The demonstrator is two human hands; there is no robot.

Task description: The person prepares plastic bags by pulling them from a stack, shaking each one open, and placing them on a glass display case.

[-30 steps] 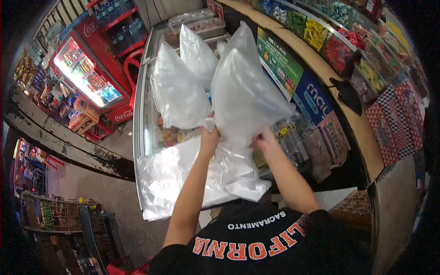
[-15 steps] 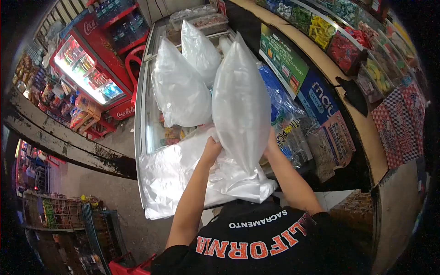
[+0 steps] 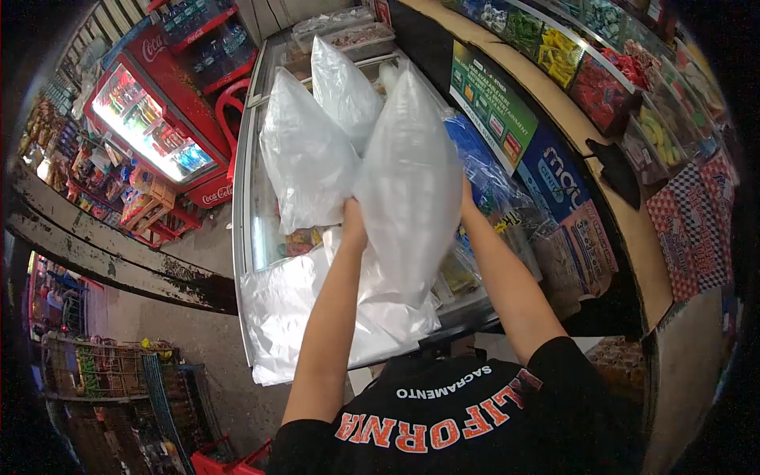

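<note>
A puffed-up clear plastic bag (image 3: 412, 174), pointed at its far end, lies between my two hands over the glass-topped freezer (image 3: 259, 237). My left hand (image 3: 354, 226) presses against its left side and my right hand (image 3: 467, 196) holds its right side. Most of my fingers are hidden behind the plastic. Two similar filled bags stand just beyond: one at the left (image 3: 305, 158) touching the held bag, another farther back (image 3: 344, 91). Beneath my forearms spreads a stack of flat, shiny plastic bags (image 3: 285, 324).
Plastic tubs (image 3: 360, 41) sit at the freezer's far end. Blue plastic packaging (image 3: 483, 166) lies along its right side. A wooden ledge (image 3: 554, 103) with candy bins (image 3: 598, 87) rises at the right. A red drinks fridge (image 3: 158, 119) and a red chair (image 3: 232, 107) stand to the left.
Both hands have moved forward along the sides of the puffed bag, which has shifted slightly left. The right part of the flat stack has drawn back, showing more of the freezer top.
</note>
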